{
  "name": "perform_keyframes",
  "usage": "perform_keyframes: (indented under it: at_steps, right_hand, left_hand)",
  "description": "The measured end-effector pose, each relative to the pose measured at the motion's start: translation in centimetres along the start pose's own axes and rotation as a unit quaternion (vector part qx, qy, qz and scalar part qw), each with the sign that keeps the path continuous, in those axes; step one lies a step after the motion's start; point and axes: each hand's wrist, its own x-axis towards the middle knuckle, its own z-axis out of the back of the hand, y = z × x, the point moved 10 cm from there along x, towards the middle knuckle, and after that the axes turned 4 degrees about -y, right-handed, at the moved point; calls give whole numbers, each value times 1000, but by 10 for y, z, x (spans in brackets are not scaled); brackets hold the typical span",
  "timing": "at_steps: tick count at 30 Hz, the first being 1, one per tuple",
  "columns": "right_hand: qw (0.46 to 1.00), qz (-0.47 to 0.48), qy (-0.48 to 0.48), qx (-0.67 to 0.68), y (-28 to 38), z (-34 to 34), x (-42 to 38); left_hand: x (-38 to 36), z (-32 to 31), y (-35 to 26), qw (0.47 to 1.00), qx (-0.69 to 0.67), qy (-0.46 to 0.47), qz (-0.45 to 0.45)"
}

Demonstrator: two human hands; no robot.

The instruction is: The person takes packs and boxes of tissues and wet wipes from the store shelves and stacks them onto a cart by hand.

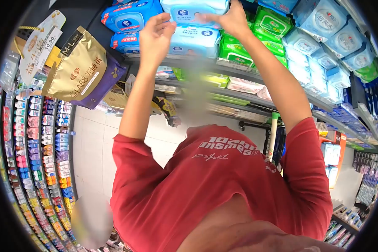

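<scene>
My left hand (158, 34) is at the left end of a light-blue wipes pack (185, 13), its fingers apart and slightly bent, with nothing visible in them. At the pack's right end, my right hand (231, 19) is spread, one finger or thumb reaching over the front. Its other fingers are partly cut off by the top edge. A second light-blue pack (193, 41) lies below the first. To the left are darker blue packs (130, 21), and to the right are green packs (272, 21).
A gold and purple bag (82, 69) hangs at the left beside a price tag. The shelf edge (235, 69) runs below the packs, with a lower shelf beneath. More white-blue packs (325, 21) are at the right. Racks of small goods (38, 147) line the far left.
</scene>
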Motion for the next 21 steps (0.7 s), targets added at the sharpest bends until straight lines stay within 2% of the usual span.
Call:
perform_keyframes:
  at_steps: [4, 6, 8, 9, 10, 11, 12, 13, 14, 16, 18, 20, 21]
  right_hand:
    - [999, 12, -23, -38, 3, 17, -7]
    - [997, 0, -45, -59, 8, 30, -15]
    - [997, 64, -23, -38, 16, 39, -22]
    - [996, 88, -26, -11, 6, 39, -27]
    - [993, 109, -32, 6, -4, 39, -32]
    - [988, 136, -58, -40, 5, 49, -42]
    - [981, 171, -72, -48, 19, 58, -54]
    - [984, 159, -59, -46, 28, 64, -61]
    - [974, 197, -92, -70, 37, 69, -73]
    - [972, 198, -88, -88, 49, 86, -88]
    - [957, 245, -136, -72, 67, 117, -116]
    - [959, 232, -138, -87, 76, 151, -149]
    - [963, 215, -154, -57, 77, 168, -165]
  left_hand:
    - [13, -16, 44, 999, 33, -21, -25]
    - [12, -26, 60, 999, 43, 28, 8]
    - [19, -37, 81, 999, -4, 39, -35]
    - [19, -44, 73, 996, -14, 89, -21]
    - [23, -53, 72, 991, -28, 122, -48]
    - [26, -56, 75, 991, -47, 122, -16]
    - [30, -58, 74, 993, -28, 114, -25]
    - [23, -70, 55, 980, -137, 141, -27]
    - [15, -71, 41, 982, -130, 134, -23]
    - [-10, -71, 13, 989, -89, 116, -29]
    - [-36, -70, -8, 991, -89, 90, -47]
    - [-70, -78, -38, 991, -65, 76, -85]
    - [-83, -84, -39, 985, -105, 102, -91]
